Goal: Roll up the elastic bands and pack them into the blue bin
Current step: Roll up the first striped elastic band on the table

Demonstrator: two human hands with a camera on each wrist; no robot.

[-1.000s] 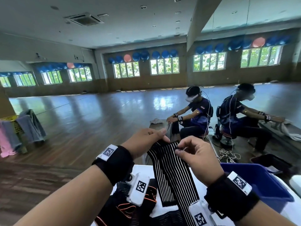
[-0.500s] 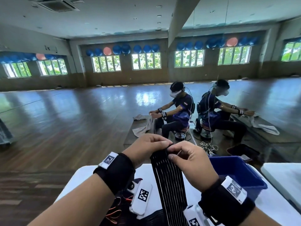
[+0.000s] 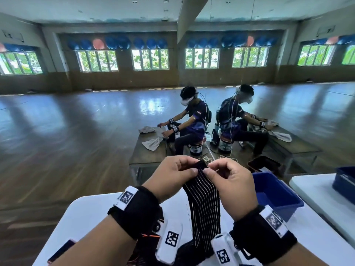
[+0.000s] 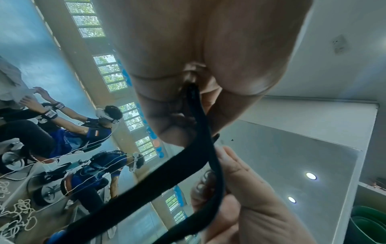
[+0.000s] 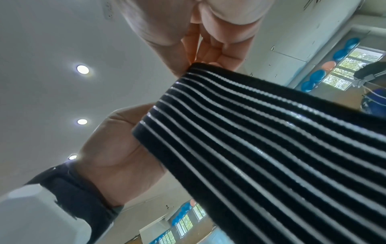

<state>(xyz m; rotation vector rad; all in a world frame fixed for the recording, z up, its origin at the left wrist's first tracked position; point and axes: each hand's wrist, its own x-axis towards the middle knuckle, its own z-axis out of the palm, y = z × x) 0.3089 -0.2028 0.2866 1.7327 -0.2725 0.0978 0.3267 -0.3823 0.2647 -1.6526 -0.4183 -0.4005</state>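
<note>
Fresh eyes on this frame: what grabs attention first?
Front and centre, the left hand and right hand pinch the top end of a black elastic band with white stripes, which hangs down to the white table. The blue bin sits just right of the hands. Behind, a seated person is doubled in a wall mirror.

I'm looking into a big exercise or dance hall. A glossy wooden floor [image 3: 76, 135] runs back to a wall of windows [image 3: 149, 59], with blue and pink gym balls [image 3: 113, 42] lined up above them. A full-height mirror wall [image 3: 288, 112] on the right doubles the room and the seated person [image 3: 192, 123] working at a low table [image 3: 148, 150]. Recessed ceiling lights [image 5: 82, 69] show overhead.
</note>
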